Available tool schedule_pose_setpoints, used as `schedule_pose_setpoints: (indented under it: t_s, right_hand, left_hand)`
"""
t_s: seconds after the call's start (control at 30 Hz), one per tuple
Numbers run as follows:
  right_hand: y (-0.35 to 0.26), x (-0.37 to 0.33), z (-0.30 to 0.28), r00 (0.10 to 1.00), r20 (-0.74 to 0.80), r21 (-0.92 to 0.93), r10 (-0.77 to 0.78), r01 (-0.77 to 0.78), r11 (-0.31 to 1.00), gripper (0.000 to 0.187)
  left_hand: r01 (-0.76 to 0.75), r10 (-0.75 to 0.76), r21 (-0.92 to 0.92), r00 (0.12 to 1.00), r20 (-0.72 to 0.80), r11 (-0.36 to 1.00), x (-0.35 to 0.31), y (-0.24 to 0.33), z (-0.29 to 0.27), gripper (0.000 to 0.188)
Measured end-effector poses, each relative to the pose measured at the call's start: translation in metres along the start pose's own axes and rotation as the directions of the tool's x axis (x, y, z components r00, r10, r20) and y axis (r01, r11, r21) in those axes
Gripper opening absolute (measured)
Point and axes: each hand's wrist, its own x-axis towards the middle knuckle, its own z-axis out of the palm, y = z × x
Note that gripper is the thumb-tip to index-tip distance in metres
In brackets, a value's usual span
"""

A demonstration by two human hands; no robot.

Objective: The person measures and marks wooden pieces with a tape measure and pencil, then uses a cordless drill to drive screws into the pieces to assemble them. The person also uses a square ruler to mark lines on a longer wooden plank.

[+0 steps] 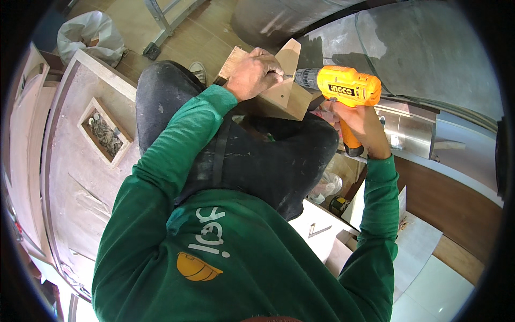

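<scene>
A tan tiled floor [188,37] carries a white sack [91,35], with a pale wooden panel [64,161] lying alongside in daylight.

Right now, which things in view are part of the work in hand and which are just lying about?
In use:
- yellow cordless drill, held in the right hand
- wooden piece, held down on the knee by the left hand

Lying about:
- small wooden box of screws on the panel at left
- white bag on the floor
- ladder foot
</scene>
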Motion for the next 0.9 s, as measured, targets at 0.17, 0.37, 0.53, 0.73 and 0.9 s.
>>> schedule_pose_setpoints:
  t_s: [0.17, 0.37, 0.53, 0.73, 0.9]
  right_hand:
    - [0.000, 0.001, 0.002, 1.000, -0.007, 0.010, 0.002, -0.002, 1.000, 0.023]
    - [0.003, 0.005, -0.005, 0.997, 0.075, 0.039, 0.005, -0.008, 0.999, 0.024]
    - [0.001, 0.017, -0.011, 0.974, 0.064, -0.332, -0.219, 0.228, 0.915, 0.023]
    - [-0.043, 0.037, -0.012, 0.992, 0.120, -0.305, 0.029, 0.009, 0.952, 0.021]
    - [-0.050, 0.041, -0.015, 0.987, 0.132, -0.395, 0.095, -0.036, 0.918, 0.024]
  left_hand:
    - [0.014, -0.014, -0.002, 1.000, 0.012, 1.000, 0.000, 0.002, 0.000, 0.014]
    - [0.010, -0.010, 0.007, 1.000, 0.003, 1.000, -0.001, 0.002, 0.000, 0.014]
    - [-0.002, 0.002, 0.003, 1.000, 0.004, 1.000, 0.000, 0.003, 0.000, 0.015]
    - [-0.029, 0.029, 0.023, 0.999, -0.031, 0.999, 0.000, -0.005, 0.001, 0.016]
    - [-0.037, 0.037, 0.002, 0.999, -0.020, 0.999, -0.002, -0.004, 0.004, 0.017]
